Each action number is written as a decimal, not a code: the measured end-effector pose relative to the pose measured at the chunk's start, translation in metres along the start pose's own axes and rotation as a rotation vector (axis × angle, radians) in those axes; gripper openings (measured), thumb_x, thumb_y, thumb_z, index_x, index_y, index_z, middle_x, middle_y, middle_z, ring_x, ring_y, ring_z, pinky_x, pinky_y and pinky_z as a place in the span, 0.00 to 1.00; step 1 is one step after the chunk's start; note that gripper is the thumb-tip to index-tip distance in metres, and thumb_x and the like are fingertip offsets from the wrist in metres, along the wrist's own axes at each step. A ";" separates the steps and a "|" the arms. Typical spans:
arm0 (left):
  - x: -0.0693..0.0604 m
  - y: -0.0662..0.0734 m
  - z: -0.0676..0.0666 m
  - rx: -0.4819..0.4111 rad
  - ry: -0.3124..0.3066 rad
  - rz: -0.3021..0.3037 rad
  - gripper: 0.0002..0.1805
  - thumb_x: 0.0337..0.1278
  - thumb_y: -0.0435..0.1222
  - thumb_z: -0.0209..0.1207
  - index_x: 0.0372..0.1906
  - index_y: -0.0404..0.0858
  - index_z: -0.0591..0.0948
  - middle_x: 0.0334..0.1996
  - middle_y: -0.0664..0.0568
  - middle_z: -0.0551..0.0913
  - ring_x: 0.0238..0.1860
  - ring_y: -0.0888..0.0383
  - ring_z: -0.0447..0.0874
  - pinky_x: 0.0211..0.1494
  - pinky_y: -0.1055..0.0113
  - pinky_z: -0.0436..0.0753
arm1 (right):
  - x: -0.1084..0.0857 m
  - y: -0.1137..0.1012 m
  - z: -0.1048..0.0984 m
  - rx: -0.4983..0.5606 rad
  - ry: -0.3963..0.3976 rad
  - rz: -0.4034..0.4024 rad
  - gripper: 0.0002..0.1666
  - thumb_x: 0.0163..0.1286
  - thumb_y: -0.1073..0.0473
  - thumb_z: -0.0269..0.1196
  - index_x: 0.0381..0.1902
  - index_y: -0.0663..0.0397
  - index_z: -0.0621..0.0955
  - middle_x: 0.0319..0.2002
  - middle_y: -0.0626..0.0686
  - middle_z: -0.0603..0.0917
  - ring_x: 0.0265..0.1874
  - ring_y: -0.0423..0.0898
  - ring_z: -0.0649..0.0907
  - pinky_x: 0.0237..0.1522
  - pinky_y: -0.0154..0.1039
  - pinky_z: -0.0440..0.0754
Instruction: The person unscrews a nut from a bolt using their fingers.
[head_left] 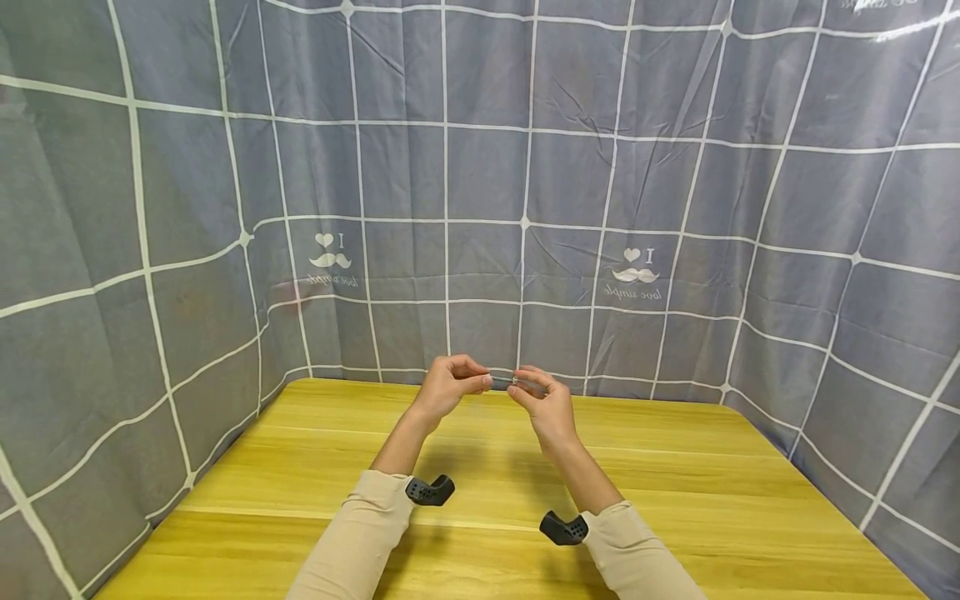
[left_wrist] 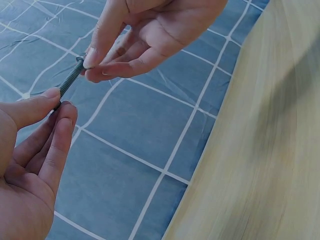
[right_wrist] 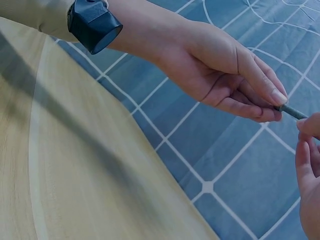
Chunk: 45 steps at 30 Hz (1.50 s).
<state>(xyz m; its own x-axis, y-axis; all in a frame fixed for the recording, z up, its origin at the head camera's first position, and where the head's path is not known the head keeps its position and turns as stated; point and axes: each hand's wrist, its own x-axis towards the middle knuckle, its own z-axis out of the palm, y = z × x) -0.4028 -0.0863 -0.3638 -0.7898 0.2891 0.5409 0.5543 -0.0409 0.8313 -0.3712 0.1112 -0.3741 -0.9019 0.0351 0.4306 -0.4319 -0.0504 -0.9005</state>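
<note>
A thin grey threaded bolt [left_wrist: 70, 80] is held in the air between both hands, above the far edge of the table. My left hand [head_left: 446, 392] pinches one end of it between thumb and fingers. The other end, where a small wider ring-like piece [left_wrist: 80, 59] shows, is pinched by my right hand [head_left: 550, 410]. Whether that piece is a nut or the bolt's head, I cannot tell. In the right wrist view the left hand [right_wrist: 215, 65] reaches in from the upper left, and part of the right hand [right_wrist: 311, 167] shows at the right edge.
Below the hands lies a yellow wood-grain table [head_left: 480, 517]. A grey curtain [head_left: 480, 183] with a white grid hangs behind it and along both sides. Each wrist carries a black device, one on the left [head_left: 430, 490] and one on the right [head_left: 564, 528].
</note>
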 end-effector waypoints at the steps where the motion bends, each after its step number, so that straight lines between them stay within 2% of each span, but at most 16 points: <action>1: 0.000 0.000 0.000 0.001 -0.002 0.001 0.11 0.65 0.27 0.68 0.46 0.21 0.84 0.40 0.38 0.89 0.41 0.48 0.90 0.51 0.57 0.87 | 0.000 0.001 0.000 0.001 -0.004 0.000 0.17 0.70 0.72 0.67 0.56 0.73 0.83 0.65 0.62 0.75 0.60 0.60 0.80 0.55 0.37 0.83; 5: 0.000 -0.001 0.000 0.006 -0.003 0.006 0.12 0.66 0.27 0.67 0.46 0.20 0.84 0.40 0.38 0.89 0.40 0.49 0.90 0.51 0.57 0.87 | 0.000 0.002 -0.001 -0.010 -0.011 0.005 0.17 0.71 0.71 0.68 0.55 0.74 0.83 0.66 0.65 0.73 0.62 0.64 0.78 0.59 0.43 0.81; 8: 0.000 -0.002 -0.001 0.011 0.000 0.008 0.11 0.66 0.27 0.67 0.46 0.21 0.85 0.40 0.39 0.89 0.40 0.49 0.89 0.51 0.57 0.87 | -0.001 0.002 -0.001 -0.042 -0.004 0.009 0.18 0.71 0.68 0.69 0.56 0.71 0.84 0.65 0.63 0.76 0.62 0.64 0.79 0.62 0.52 0.79; 10: 0.000 -0.002 -0.001 0.015 0.001 0.006 0.10 0.66 0.27 0.67 0.45 0.22 0.85 0.39 0.39 0.89 0.41 0.48 0.89 0.51 0.57 0.87 | -0.001 0.001 -0.001 -0.061 -0.002 0.006 0.18 0.71 0.66 0.70 0.56 0.68 0.85 0.62 0.62 0.79 0.59 0.62 0.80 0.61 0.54 0.79; 12: 0.000 -0.002 -0.001 0.016 0.004 0.003 0.10 0.65 0.27 0.67 0.45 0.22 0.85 0.39 0.39 0.89 0.41 0.48 0.89 0.51 0.57 0.87 | -0.002 0.001 -0.001 -0.071 -0.002 -0.002 0.17 0.71 0.64 0.71 0.55 0.66 0.86 0.58 0.60 0.82 0.55 0.58 0.82 0.60 0.52 0.80; 17: 0.000 0.000 0.000 0.016 0.011 -0.001 0.11 0.65 0.27 0.67 0.46 0.21 0.85 0.40 0.39 0.89 0.41 0.48 0.90 0.51 0.58 0.87 | -0.002 0.000 0.000 -0.035 -0.003 -0.035 0.14 0.71 0.67 0.69 0.52 0.69 0.86 0.53 0.61 0.84 0.47 0.50 0.85 0.55 0.43 0.83; 21: 0.001 0.000 0.001 0.007 0.010 -0.001 0.09 0.65 0.26 0.67 0.45 0.22 0.85 0.40 0.38 0.89 0.41 0.50 0.90 0.51 0.57 0.87 | -0.002 -0.001 0.000 -0.032 0.023 -0.024 0.14 0.70 0.69 0.69 0.53 0.68 0.86 0.57 0.60 0.82 0.53 0.53 0.84 0.55 0.42 0.83; 25: 0.000 0.000 0.001 -0.001 0.006 0.003 0.08 0.66 0.25 0.66 0.45 0.23 0.85 0.41 0.36 0.88 0.41 0.51 0.90 0.51 0.57 0.87 | -0.001 -0.002 0.000 -0.011 0.013 -0.009 0.15 0.71 0.70 0.68 0.53 0.70 0.85 0.62 0.61 0.77 0.61 0.61 0.80 0.60 0.48 0.81; 28: 0.000 0.000 0.000 0.001 0.004 0.000 0.09 0.66 0.25 0.66 0.46 0.21 0.84 0.41 0.37 0.89 0.40 0.52 0.89 0.51 0.57 0.87 | -0.001 -0.001 0.000 -0.030 0.001 -0.001 0.15 0.72 0.69 0.68 0.54 0.71 0.85 0.65 0.63 0.75 0.60 0.65 0.79 0.60 0.51 0.80; 34: 0.000 -0.001 0.000 -0.008 0.007 -0.016 0.12 0.66 0.26 0.67 0.47 0.20 0.83 0.41 0.38 0.89 0.41 0.49 0.89 0.52 0.59 0.87 | -0.002 0.002 -0.001 -0.002 -0.022 0.013 0.19 0.72 0.69 0.68 0.58 0.71 0.83 0.58 0.63 0.80 0.49 0.57 0.85 0.55 0.46 0.84; 38: 0.001 -0.003 0.000 -0.010 0.005 -0.013 0.11 0.65 0.26 0.67 0.47 0.20 0.83 0.41 0.37 0.89 0.42 0.48 0.90 0.52 0.59 0.87 | -0.002 0.002 -0.001 0.021 -0.020 -0.013 0.16 0.70 0.70 0.68 0.54 0.73 0.84 0.51 0.60 0.84 0.45 0.49 0.85 0.52 0.41 0.84; 41: 0.000 -0.003 0.000 -0.007 0.004 -0.007 0.10 0.65 0.26 0.67 0.46 0.22 0.84 0.41 0.37 0.89 0.41 0.49 0.90 0.52 0.58 0.87 | -0.003 0.001 -0.001 0.008 -0.003 -0.030 0.13 0.70 0.69 0.69 0.51 0.71 0.86 0.50 0.59 0.84 0.44 0.48 0.84 0.51 0.39 0.84; 45: 0.000 -0.002 0.000 -0.009 0.003 -0.007 0.10 0.65 0.26 0.67 0.46 0.21 0.84 0.41 0.37 0.89 0.41 0.50 0.90 0.52 0.57 0.87 | -0.002 0.000 0.000 -0.010 0.013 -0.034 0.13 0.70 0.70 0.69 0.51 0.70 0.85 0.51 0.60 0.84 0.46 0.49 0.84 0.51 0.37 0.83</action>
<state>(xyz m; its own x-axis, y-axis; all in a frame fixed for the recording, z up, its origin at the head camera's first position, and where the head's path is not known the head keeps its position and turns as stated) -0.4041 -0.0861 -0.3651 -0.7944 0.2867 0.5354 0.5465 -0.0471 0.8361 -0.3691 0.1114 -0.3753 -0.8863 0.0493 0.4605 -0.4625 -0.0394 -0.8858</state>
